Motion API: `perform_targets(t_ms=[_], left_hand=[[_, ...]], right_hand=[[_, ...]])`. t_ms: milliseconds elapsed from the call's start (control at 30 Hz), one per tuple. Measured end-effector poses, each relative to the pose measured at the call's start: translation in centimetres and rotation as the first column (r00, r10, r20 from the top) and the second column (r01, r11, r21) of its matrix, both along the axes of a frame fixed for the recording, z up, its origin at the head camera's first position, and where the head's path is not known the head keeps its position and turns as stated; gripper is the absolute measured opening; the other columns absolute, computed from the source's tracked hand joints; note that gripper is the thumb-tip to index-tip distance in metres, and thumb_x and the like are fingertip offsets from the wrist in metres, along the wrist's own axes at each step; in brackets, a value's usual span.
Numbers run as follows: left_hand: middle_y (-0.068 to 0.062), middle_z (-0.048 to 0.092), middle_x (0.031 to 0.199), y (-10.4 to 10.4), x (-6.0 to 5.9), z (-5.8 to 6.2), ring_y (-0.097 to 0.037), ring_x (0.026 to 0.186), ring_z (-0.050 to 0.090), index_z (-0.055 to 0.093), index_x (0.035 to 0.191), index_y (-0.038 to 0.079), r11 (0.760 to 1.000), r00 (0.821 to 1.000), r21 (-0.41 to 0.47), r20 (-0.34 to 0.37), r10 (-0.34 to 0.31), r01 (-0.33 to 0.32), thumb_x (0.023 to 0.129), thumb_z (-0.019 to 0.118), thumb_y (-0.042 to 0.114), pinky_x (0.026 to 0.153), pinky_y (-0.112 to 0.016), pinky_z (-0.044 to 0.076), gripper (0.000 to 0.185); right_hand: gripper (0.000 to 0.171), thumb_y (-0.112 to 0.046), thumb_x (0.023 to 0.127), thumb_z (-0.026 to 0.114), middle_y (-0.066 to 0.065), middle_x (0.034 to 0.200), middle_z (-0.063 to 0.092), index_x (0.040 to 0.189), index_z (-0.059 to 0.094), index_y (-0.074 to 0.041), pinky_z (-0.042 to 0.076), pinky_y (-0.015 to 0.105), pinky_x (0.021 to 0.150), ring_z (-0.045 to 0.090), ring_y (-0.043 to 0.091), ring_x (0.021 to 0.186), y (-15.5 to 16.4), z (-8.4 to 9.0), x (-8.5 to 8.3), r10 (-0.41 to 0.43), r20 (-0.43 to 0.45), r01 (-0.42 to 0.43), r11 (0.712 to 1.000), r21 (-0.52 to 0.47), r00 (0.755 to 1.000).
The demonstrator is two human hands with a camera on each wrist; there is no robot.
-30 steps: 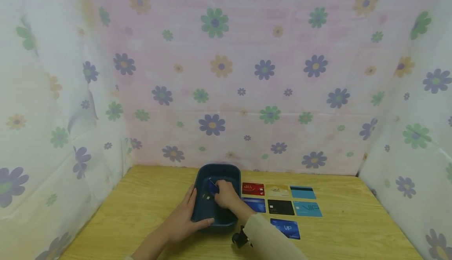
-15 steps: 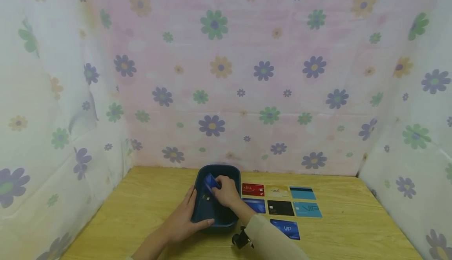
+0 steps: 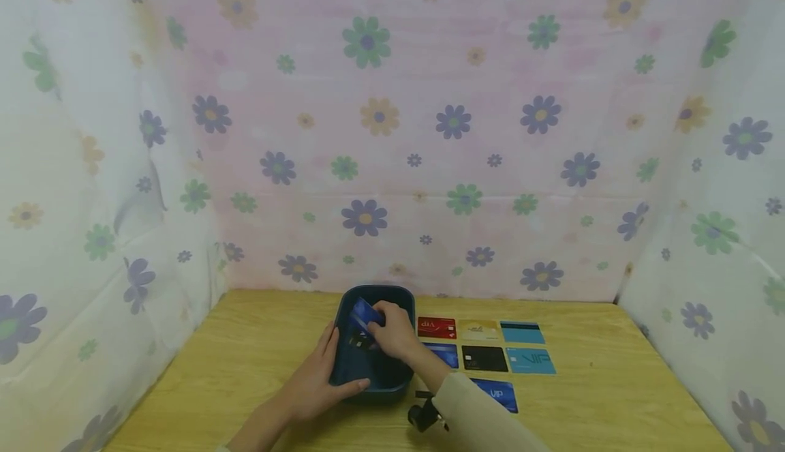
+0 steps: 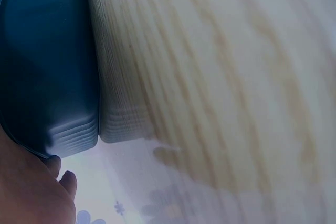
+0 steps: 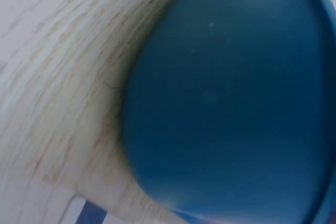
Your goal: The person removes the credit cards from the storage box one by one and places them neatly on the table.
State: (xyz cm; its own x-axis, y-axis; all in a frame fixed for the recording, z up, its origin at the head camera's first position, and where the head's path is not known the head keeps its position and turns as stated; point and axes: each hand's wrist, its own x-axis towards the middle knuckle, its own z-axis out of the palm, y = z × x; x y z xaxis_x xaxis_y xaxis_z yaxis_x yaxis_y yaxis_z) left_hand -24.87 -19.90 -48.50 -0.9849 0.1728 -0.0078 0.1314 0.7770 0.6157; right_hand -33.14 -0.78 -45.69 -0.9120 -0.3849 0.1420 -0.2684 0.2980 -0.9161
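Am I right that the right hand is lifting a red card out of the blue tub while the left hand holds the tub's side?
Not quite: the card is blue, not red, as the head view shows. The right hand does pinch it over the tub, and the left hand does hold the tub's side. A red card lies flat on the table beside the tub.

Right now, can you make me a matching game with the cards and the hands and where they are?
Things:
1. blue card
2. left hand
3. red card
4. black card

Places:
A. middle of the grid of cards on the table
B. pinched in the right hand, over the dark blue tub
C. holding the tub's near left side
D. on the table, right beside the tub

Pairs: 1-B, 2-C, 3-D, 4-A
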Motion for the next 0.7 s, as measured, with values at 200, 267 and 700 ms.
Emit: perform_targets(t_ms=[200,267,700], left_hand=[[-0.018,-0.002,0.171,0.1,0.0,0.1,-0.047,0.151,0.022,0.008,0.163,0.0,1.0,1.0,0.009,-0.017,-0.005,0.005,0.084,0.069,0.071,0.115,-0.064,0.031,0.123],[-0.017,-0.002,0.171,0.1,0.0,0.1,-0.046,0.151,0.022,0.008,0.164,0.0,1.0,1.0,0.011,-0.013,-0.005,0.006,0.084,0.069,0.071,0.115,-0.064,0.031,0.123],[-0.015,-0.002,0.172,0.1,-0.1,0.1,-0.045,0.152,0.021,0.005,0.164,0.003,1.0,1.0,0.005,-0.002,0.002,-0.002,0.083,0.069,0.073,0.115,-0.065,0.031,0.125]], right_hand=[[0.024,0.003,0.097,0.065,0.019,0.104,0.066,0.121,0.064,0.006,0.062,0.043,0.06,0.073,0.037,0.072,1.2,0.8,0.3,0.022,0.002,-0.022,1.0,0.009,1.0],[0.026,0.002,0.097,0.065,0.02,0.107,0.066,0.123,0.063,0.006,0.062,0.044,0.061,0.072,0.038,0.074,1.7,0.9,0.3,0.036,0.002,-0.036,0.999,0.005,0.999],[0.035,-0.001,0.096,0.07,0.025,0.137,0.058,0.129,0.062,-0.005,0.062,0.039,0.062,0.071,0.024,0.064,4.5,1.5,1.1,0.06,-0.052,-0.06,0.998,-0.007,0.997]])
